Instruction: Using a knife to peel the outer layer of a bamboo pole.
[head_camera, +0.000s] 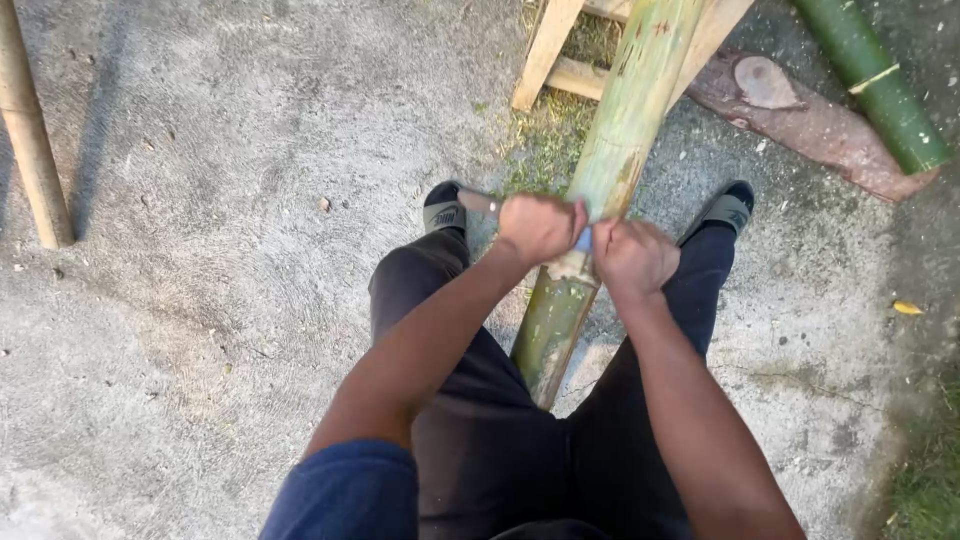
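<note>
Left hand (538, 226) and right hand (632, 256), grips clenched on a blade (480, 202) across a round, mottled green bamboo pole (620, 130)

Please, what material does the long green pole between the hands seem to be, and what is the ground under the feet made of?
The long green pole looks like raw bamboo: a round stalk with glossy green-yellow skin, brown blotches and a ring-like node near the hands. The ground seems to be rough grey concrete, matte, with swirled trowel marks and small debris.

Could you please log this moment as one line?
left hand: grips blade | right hand: grips blade | bamboo pole: between legs
</note>
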